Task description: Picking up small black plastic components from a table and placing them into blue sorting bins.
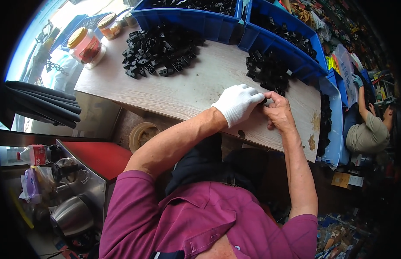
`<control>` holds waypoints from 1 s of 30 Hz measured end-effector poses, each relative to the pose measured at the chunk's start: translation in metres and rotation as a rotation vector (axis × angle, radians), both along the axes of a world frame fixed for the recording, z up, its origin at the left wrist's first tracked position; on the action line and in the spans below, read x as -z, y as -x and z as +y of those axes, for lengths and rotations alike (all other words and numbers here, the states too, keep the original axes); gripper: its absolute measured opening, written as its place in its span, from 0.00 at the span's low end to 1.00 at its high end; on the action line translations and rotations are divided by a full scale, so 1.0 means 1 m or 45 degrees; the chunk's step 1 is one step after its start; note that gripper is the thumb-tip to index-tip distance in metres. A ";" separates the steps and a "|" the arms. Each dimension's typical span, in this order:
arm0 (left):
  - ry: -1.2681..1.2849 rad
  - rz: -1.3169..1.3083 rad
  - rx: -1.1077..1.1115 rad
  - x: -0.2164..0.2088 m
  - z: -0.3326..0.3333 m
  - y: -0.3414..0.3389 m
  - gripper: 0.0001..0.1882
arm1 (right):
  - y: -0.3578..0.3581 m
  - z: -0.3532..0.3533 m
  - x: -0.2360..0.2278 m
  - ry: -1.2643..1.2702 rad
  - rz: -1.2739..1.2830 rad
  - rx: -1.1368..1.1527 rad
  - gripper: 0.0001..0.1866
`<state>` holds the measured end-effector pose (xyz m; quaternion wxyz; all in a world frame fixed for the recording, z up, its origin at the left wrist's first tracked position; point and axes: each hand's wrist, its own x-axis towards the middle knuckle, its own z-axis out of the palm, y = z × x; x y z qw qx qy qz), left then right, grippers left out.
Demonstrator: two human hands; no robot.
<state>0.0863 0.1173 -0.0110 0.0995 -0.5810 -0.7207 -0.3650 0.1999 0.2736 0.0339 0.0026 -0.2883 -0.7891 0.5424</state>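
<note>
My left hand (240,103), in a white knitted glove, and my bare right hand (279,113) meet over the near right part of the wooden table (166,96). Between their fingertips is a small black part (264,101), mostly hidden, so its exact kind does not show. Both hands are closed on it. Just beyond them lies a small heap of black plastic parts (269,71). A larger heap of similar black parts (159,49) spreads over the far left of the table.
Blue bins (187,25) of black parts line the far edge; a light blue bin (338,125) stands at the right. Jars (86,46) sit at the far left corner. A metal kettle (73,216) and bottle (35,154) are at left. Another person (368,131) works at far right.
</note>
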 end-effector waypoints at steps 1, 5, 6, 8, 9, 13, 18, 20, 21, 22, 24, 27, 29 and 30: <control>-0.034 -0.013 0.000 -0.001 -0.001 -0.001 0.12 | -0.001 0.000 0.001 -0.006 0.003 -0.001 0.16; -0.042 -0.094 -0.023 -0.006 0.001 0.000 0.12 | -0.002 0.000 -0.003 0.019 0.049 0.021 0.15; -0.046 -0.084 -0.015 -0.006 0.000 0.000 0.12 | -0.002 0.000 -0.002 0.018 0.046 0.038 0.15; -0.018 -0.053 0.004 -0.006 -0.001 0.002 0.12 | -0.002 0.000 -0.002 -0.007 0.030 0.022 0.15; -0.020 -0.056 0.022 -0.006 -0.001 0.002 0.12 | -0.002 0.000 -0.002 -0.009 0.028 0.039 0.15; 0.086 0.059 0.033 -0.003 -0.003 0.002 0.13 | -0.001 -0.001 -0.002 0.012 0.025 0.003 0.13; 0.087 0.188 0.010 -0.005 -0.009 -0.002 0.16 | -0.002 -0.002 -0.004 -0.020 0.007 -0.002 0.17; 0.108 0.169 -0.015 -0.006 -0.009 -0.004 0.16 | -0.001 -0.003 -0.003 -0.009 0.021 -0.021 0.17; 0.088 0.189 -0.032 -0.006 -0.011 -0.004 0.16 | 0.000 -0.005 -0.004 0.013 0.042 -0.038 0.15; 0.089 0.199 -0.048 -0.011 -0.014 -0.005 0.16 | -0.001 -0.004 -0.003 0.013 0.052 -0.054 0.15; 0.036 0.102 -0.182 -0.021 -0.020 -0.007 0.15 | -0.001 -0.005 -0.001 -0.017 0.031 -0.026 0.14; -0.292 0.172 -0.613 -0.021 -0.054 0.011 0.13 | -0.009 0.000 0.004 -0.037 0.076 0.039 0.16; -0.169 0.163 -0.922 -0.016 -0.099 0.040 0.17 | -0.010 0.001 0.009 0.024 0.182 0.067 0.20; -0.004 0.077 -1.062 -0.019 -0.116 0.051 0.17 | -0.012 0.003 0.011 0.026 0.183 0.077 0.20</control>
